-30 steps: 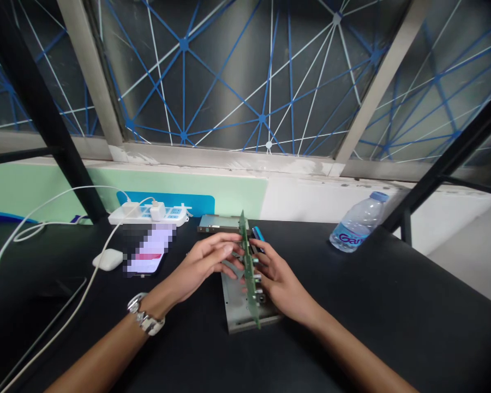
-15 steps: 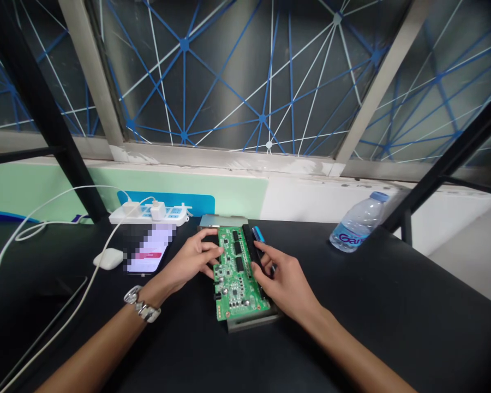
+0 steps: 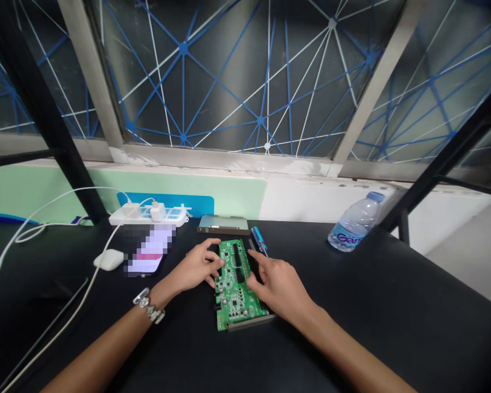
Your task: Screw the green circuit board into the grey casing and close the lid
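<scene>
Green circuit board [image 3: 234, 292] lying over a grey metal plate [image 3: 251, 324], a grip at each long side

Nearest, the plate is resting on the black bench [image 3: 352, 316], its near edge showing below the board. The board is facing up with its chips showing, its near left corner overhanging the plate. A silver watch or bracelet [image 3: 149, 305] is circling the left wrist.

The left hand [image 3: 198, 266] is touching the board's left long side: its grip is spreading, one finger reaching the far left corner, the thumb resting at the edge. The right hand [image 3: 281, 284] is lying along the opposite side, with index finger and thumb standing apart by that edge. So the board is sitting directly between the two grips; whether either one is pinching it, I cannot tell.

Towards the bench's left edge, a white rounded case [image 3: 108, 260] is lying beside a phone [image 3: 149, 254] with a blurred screen. A blue-handled tool [image 3: 258, 238] is lying just beyond the right index finger. A clear bottle [image 3: 355, 222] is leaning near the far right corner. Along the far edge, a flat metal case [image 3: 223, 225] is lying beyond the board, while a white power strip [image 3: 147, 215] is holding two plugs further left.
</scene>
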Demonstrator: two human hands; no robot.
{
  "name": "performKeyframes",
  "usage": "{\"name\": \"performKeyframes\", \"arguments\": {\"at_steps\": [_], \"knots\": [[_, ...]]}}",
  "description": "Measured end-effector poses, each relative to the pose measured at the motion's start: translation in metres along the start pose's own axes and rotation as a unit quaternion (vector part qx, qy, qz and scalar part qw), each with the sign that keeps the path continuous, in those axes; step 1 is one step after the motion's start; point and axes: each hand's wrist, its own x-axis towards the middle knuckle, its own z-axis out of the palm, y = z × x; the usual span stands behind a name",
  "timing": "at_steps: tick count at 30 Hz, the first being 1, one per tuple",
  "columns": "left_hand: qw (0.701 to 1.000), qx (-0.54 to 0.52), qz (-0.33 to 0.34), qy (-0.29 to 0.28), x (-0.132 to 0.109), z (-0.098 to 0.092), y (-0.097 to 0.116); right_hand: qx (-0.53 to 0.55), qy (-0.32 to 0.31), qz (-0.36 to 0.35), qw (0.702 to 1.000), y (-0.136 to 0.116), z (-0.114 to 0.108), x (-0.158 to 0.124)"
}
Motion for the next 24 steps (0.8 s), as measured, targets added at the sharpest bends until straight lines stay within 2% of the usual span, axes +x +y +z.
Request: {"name": "performKeyframes", "arguments": {"at_steps": [9, 15, 24], "knots": [[0.987, 0.153, 0.031, 0.024, 0.0001, -0.0001, 0.0000, -0.026, -0.012, -0.018, 0.999, 0.0046, 0.0017, 0.0004], [0.960, 0.254, 0.106, 0.052, 0.0002, -0.0045, -0.0005, -0.052, -0.009, -0.031, 0.998, 0.0038, 0.0011, 0.0008], [0.938, 0.316, 0.123, 0.066, -0.0031, 0.0002, 0.0053, -0.093, -0.011, -0.041, 0.995, 0.0029, 0.0021, 0.0007]]}}
